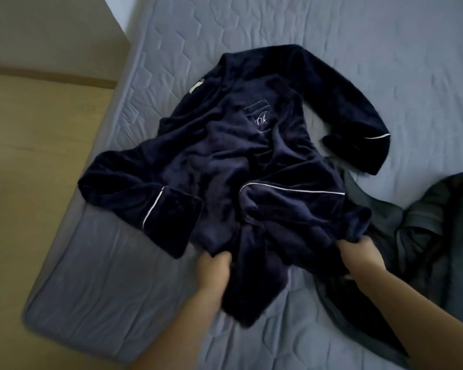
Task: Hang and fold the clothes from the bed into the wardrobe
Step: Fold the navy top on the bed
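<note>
A navy plush robe [225,156] with white piping and a chest pocket lies spread on the grey quilted mattress [358,49], both sleeves out to the sides. My left hand [215,265] grips the robe's lower fabric near the middle. Further right, my right hand [358,249] grips the bunched lower edge. The fingers of both hands are buried in the cloth. A dark grey-green garment [433,231] lies crumpled at the right, partly under the robe's hem.
The mattress's left edge [96,145] and near corner [38,316] border a tan wooden floor [24,182]. A pale wall or panel [46,28] stands at the top left. Bare mattress stretches beyond and to the right of the robe.
</note>
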A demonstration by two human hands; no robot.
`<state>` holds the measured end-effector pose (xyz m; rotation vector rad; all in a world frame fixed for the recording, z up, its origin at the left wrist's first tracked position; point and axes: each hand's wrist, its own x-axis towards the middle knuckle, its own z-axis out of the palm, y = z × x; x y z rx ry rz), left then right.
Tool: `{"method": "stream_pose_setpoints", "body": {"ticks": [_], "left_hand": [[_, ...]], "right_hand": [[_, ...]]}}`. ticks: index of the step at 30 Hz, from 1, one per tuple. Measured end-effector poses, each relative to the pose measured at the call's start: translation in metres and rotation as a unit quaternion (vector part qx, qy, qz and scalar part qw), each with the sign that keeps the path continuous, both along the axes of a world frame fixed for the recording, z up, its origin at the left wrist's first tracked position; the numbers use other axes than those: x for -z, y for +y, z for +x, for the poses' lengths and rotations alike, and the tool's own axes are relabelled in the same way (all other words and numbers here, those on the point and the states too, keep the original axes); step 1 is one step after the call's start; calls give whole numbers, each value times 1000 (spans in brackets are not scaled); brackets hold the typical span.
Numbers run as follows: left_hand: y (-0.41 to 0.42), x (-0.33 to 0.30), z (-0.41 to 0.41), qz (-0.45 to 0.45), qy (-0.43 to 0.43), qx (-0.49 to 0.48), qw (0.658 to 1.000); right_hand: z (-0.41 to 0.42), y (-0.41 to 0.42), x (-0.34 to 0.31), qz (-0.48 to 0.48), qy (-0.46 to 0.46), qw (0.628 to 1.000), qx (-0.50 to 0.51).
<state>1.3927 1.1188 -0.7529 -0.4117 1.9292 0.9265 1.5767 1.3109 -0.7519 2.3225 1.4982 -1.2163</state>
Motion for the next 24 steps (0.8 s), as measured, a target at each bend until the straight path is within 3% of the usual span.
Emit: {"method": "stream_pose_setpoints", "body": {"ticks": [1, 3, 5, 7, 8, 10, 11, 13, 14, 17, 20, 21, 22, 24], "left_hand": [[-13, -7, -18, -52, 33, 104, 993], [-54, -22, -56, -201, 75, 332, 919], [-89, -29, -74, -302, 188, 410, 840], [-93, -25, -64, -309, 317, 494, 748], [-87, -18, -53, -287, 345, 540, 712], [-73, 9, -30, -257, 305, 616, 679], [-69, 22, -22, -270, 277, 637, 667], [-64, 38, -16, -307, 290, 640, 642], [-61, 43, -18, -316, 318, 635, 629], [-49, 38, -36, -305, 326, 656, 608], [-39, 14, -52, -299, 257, 682, 616], [-34, 2, -45, -300, 213, 703, 608], [-34, -7, -29, -287, 164, 742, 584], [-34, -23, 8, -271, 30, 801, 533]], "right_hand": [[-2, 8, -4, 12, -30, 998, -45], [-11, 25, -10, 29, -67, 982, -176], [-17, 37, -7, 43, -153, 911, -381], [-16, 43, 6, 79, -221, 819, -523], [-14, 44, 13, 94, -240, 793, -553], [-9, 42, 27, 146, -254, 758, -583], [-8, 43, 36, 173, -231, 763, -579], [-5, 43, 44, 206, -186, 802, -529], [-3, 44, 42, 185, -162, 845, -475], [17, 57, 23, 117, -88, 924, -353], [49, 64, 0, 63, 13, 996, -57], [59, 67, -11, 41, 70, 993, 88], [70, 66, -22, 6, 124, 961, 249], [95, 60, -40, -29, 186, 889, 418]]}}
